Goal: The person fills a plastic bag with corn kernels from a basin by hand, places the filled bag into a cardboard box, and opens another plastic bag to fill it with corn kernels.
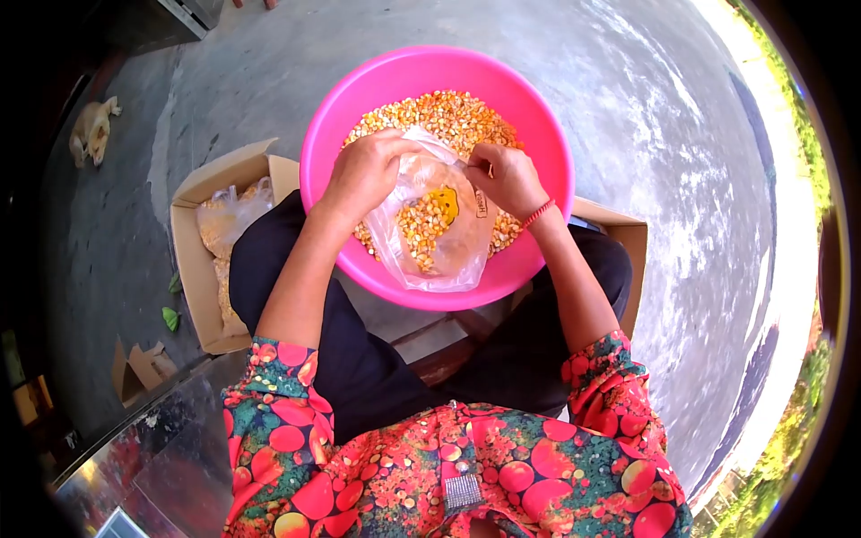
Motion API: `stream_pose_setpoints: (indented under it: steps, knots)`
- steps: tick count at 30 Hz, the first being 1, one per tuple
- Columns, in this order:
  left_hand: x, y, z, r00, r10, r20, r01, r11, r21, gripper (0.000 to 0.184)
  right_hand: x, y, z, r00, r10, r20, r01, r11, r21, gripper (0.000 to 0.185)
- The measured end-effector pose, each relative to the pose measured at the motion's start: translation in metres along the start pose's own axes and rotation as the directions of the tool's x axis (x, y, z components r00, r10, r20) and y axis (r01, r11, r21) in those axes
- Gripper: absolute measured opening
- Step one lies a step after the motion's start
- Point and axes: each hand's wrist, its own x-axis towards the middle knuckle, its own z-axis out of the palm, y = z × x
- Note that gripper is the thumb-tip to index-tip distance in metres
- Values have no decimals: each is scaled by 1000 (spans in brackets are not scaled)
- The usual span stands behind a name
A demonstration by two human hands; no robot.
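A clear plastic bag (466, 242) with a yellow print lies over the corn in a pink basin (430, 67), and some kernels show through it. My left hand (368, 170) pinches the bag's upper left edge. On the other side, my right hand (507, 177) has its fingers closed on the upper right edge; a red bracelet circles that wrist. Loose corn kernels (448, 117) fill the basin floor behind and around the bag. The fingertips of both hands are partly hidden by the hands themselves.
To the left stands an open cardboard box (188, 260) holding bags of corn (238, 211). Another cardboard box (632, 260) is at the right, partly behind my leg. A dog (92, 133) lies on the concrete floor (242, 81) at the far left. Torn cardboard (143, 368) lies lower left.
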Motion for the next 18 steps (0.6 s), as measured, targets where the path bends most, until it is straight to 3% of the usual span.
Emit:
stream_pose_setpoints:
  steps: [4, 6, 8, 10, 14, 15, 16, 17, 18]
  knots:
    - [1, -2, 2, 999, 29, -40, -28, 999, 20, 24, 5, 14, -11, 996, 38, 77, -54, 972, 230, 13]
    - [0, 0, 1, 1000, 6, -14, -5, 1000, 6, 24, 6, 25, -11, 991, 115, 66, -127, 967, 219, 13]
    - [2, 0, 1, 1000, -7, 3, 7, 1000, -9, 24, 7, 50, 0, 999, 28, -30, -30, 995, -94, 17]
    - [0, -5, 4, 999, 41, -23, -40, 998, 42, 24, 4, 62, 16, 986, 142, 84, -113, 951, -287, 24]
    - [1, -1, 3, 999, -19, 41, 19, 1000, 4, 26, -6, 47, 38, 922, 150, 357, -48, 959, -279, 27]
    - [1, 1, 2, 998, -28, 51, 28, 1000, 4, 27, -9, 40, 39, 930, 166, 327, -118, 980, -160, 28]
    - [1, 1, 2, 997, -29, 69, 28, 999, 21, 27, -12, 52, 52, 962, 59, 267, -30, 993, -110, 31]
    - [2, 1, 2, 996, -31, 89, 28, 999, 40, 26, -10, 53, 54, 930, 119, 349, -76, 988, -134, 29]
    - [3, 3, 1, 997, 3, 83, -6, 999, 35, 26, -9, 57, 56, 914, 63, 401, -7, 990, -139, 25]
